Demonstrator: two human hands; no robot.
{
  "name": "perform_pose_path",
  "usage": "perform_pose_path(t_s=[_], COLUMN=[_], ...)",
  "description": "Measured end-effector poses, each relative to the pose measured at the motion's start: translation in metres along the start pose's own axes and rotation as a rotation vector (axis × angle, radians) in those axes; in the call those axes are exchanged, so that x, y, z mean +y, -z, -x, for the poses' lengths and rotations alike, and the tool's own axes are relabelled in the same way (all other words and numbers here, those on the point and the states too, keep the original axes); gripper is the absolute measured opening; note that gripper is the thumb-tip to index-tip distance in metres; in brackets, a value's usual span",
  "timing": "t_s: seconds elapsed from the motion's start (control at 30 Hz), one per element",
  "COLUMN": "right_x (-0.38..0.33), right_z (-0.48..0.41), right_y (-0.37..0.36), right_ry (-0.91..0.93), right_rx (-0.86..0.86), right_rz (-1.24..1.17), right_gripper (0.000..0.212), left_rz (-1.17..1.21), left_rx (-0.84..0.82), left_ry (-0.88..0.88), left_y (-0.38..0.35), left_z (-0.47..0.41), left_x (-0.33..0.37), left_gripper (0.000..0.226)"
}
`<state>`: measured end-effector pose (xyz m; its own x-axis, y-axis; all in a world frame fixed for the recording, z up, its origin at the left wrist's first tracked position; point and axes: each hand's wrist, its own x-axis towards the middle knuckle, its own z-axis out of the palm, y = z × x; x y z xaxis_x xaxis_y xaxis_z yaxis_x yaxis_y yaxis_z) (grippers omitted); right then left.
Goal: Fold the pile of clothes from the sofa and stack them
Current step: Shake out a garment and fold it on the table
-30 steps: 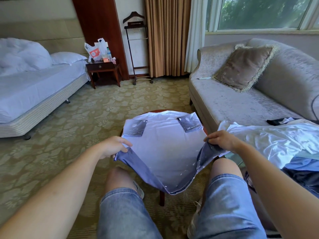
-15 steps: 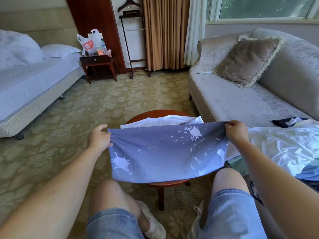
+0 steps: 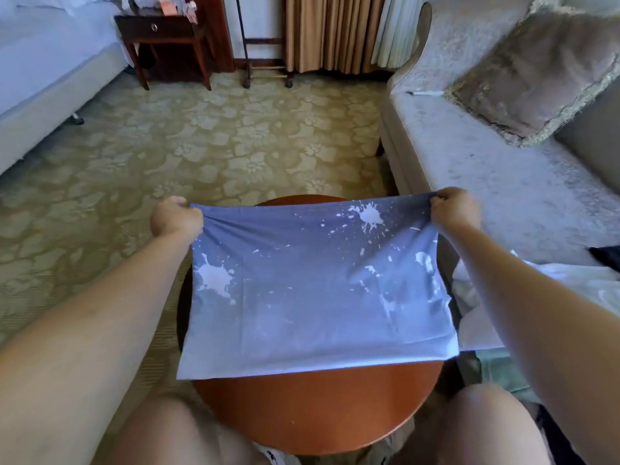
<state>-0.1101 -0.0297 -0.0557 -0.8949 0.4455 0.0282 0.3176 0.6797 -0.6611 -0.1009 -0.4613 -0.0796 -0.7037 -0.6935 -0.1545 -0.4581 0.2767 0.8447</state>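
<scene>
A blue shirt with white paint splashes [image 3: 315, 290] lies folded over on the round wooden table [image 3: 318, 407], its folded edge toward me. My left hand [image 3: 174, 218] grips the shirt's far left corner. My right hand [image 3: 454, 209] grips the far right corner. Both hands hold that far edge stretched tight at the table's far side. A heap of unfolded clothes [image 3: 536, 297], white on top with pale green below, lies on the sofa [image 3: 503, 182] at my right.
A brown fringed cushion [image 3: 543, 72] leans at the sofa's back. A bed [image 3: 43, 72] stands at the left, a dark nightstand [image 3: 167, 38] and a valet stand [image 3: 265, 62] at the far wall. Patterned carpet [image 3: 201, 146] lies between. My knees flank the table's near edge.
Both hands carried the shirt's near hem up and over to the table's far side, folding the shirt in half. My view has tilted down.
</scene>
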Motion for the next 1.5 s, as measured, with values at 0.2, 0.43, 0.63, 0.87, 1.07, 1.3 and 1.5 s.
perform_pose_path(t_s=[0.2,0.43,0.63,0.87,1.07,1.3,1.5], right_x=[0.001,0.043,0.092,0.096,0.097,0.098,0.095], right_z=[-0.003,0.087,0.115,0.132,0.144,0.152,0.174], right_y=[-0.058,-0.102,-0.096,-0.092,-0.089,-0.084,-0.083], right_ry=[0.010,0.291,0.217,0.230,0.230,0.232,0.290], right_rx=[-0.082,-0.239,-0.275,-0.265,-0.282,-0.307,-0.333], right_rz=[-0.028,0.414,0.617,0.626,0.621,0.638,0.620], right_gripper=[0.054,0.057,0.073,0.075,0.076,0.078,0.074], left_rz=[-0.201,-0.696,-0.833,-0.717,-0.560,-0.339,-0.480], left_rx=[-0.031,-0.180,-0.219,-0.115,-0.036,-0.269,-0.466], left_ry=[-0.176,-0.453,-0.427,-0.426,-0.346,-0.138,-0.232], left_y=[-0.042,-0.049,-0.033,-0.022,-0.014,0.005,0.023], left_z=[0.019,0.091,0.112,0.119,0.127,0.098,0.089], left_x=[-0.021,-0.088,-0.127,-0.133,-0.130,-0.120,-0.129], left_gripper=[0.072,0.073,0.068,0.065,0.063,0.084,0.079])
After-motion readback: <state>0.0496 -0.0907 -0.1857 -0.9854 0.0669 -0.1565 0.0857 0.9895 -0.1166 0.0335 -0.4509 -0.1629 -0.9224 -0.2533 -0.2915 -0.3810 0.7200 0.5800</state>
